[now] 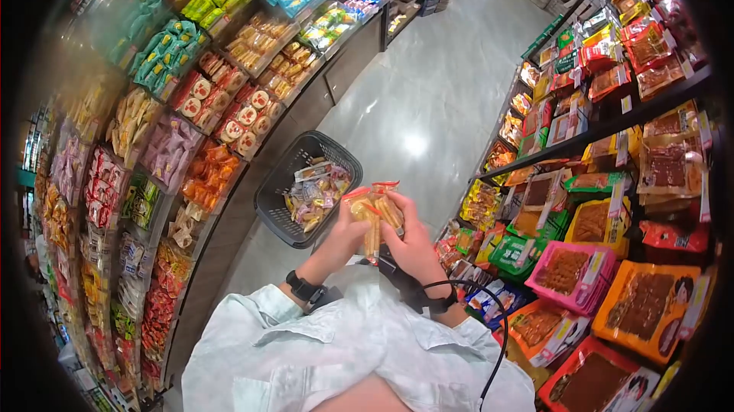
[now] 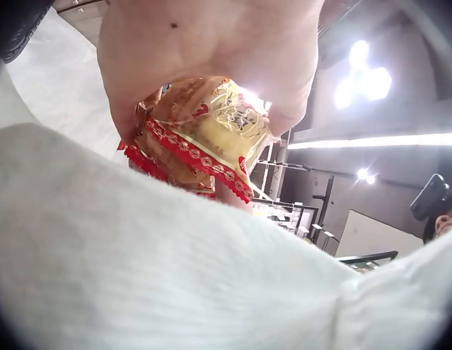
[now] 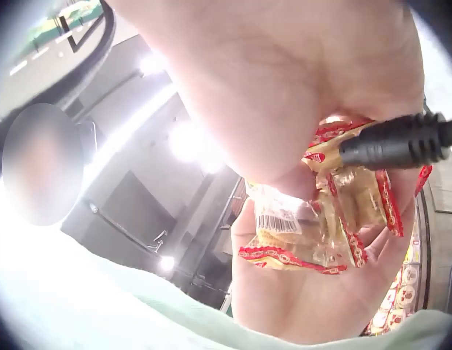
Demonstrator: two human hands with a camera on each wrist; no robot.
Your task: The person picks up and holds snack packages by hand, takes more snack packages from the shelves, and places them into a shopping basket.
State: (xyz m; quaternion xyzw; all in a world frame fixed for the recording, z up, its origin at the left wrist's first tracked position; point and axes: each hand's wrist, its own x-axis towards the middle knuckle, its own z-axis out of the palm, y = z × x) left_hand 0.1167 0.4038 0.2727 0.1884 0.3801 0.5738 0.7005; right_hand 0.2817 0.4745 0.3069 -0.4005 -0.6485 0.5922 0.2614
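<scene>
In the head view both hands meet in front of the body around several small snack packets [image 1: 372,217] in clear wrappers with red crimped ends and golden contents. My left hand [image 1: 342,236] grips packets from the left, its fingers curled over them. From the other side my right hand [image 1: 417,242] holds packets between thumb and fingers. The left wrist view shows a packet [image 2: 211,131] below the palm, its red edge hanging down. A barcode shows on a wrapper [image 3: 277,222] in the right wrist view, where a black cable plug [image 3: 393,142] covers part of the bundle.
A dark grey basket [image 1: 274,196] stands on the floor beyond the left hand, with several wrapped snacks [image 1: 315,186] inside. Tiered snack shelves [image 1: 229,83] curve along the left. Packaged foods [image 1: 589,221] fill the right-hand racks. A black cable [image 1: 501,313] loops from the right wrist.
</scene>
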